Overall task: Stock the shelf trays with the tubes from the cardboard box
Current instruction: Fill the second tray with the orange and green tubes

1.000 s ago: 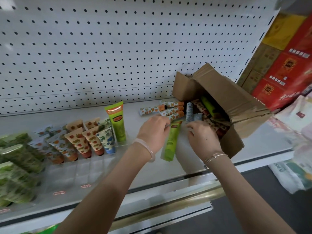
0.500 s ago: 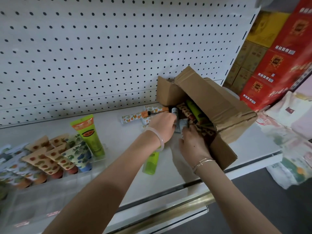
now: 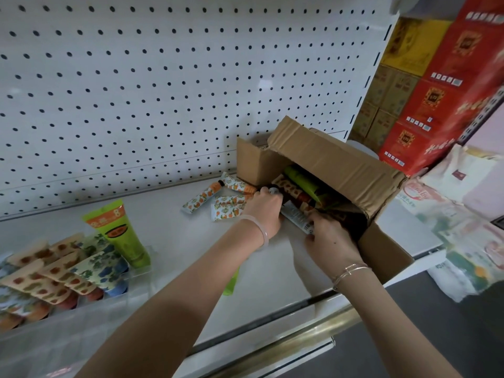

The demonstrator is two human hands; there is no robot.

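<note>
At the near left a clear tray (image 3: 81, 320) on the shelf (image 3: 169, 227) holds patterned tubes (image 3: 54, 274) with a tall green tube (image 3: 120, 233) at its far right corner. A second green tube (image 3: 230, 282) lies flat, partly hidden under the left forearm. Beyond, at the mouth of the cardboard box (image 3: 327, 159), which lies on its side with more tubes inside, the left hand (image 3: 266, 211) has its grip curled round the capped end of a grey tube (image 3: 296, 215) and the right hand (image 3: 330, 241) pinches its crimped end, while orange-printed tubes (image 3: 218, 203) lie loose just left of the box, before the white pegboard (image 3: 163, 77).
</note>
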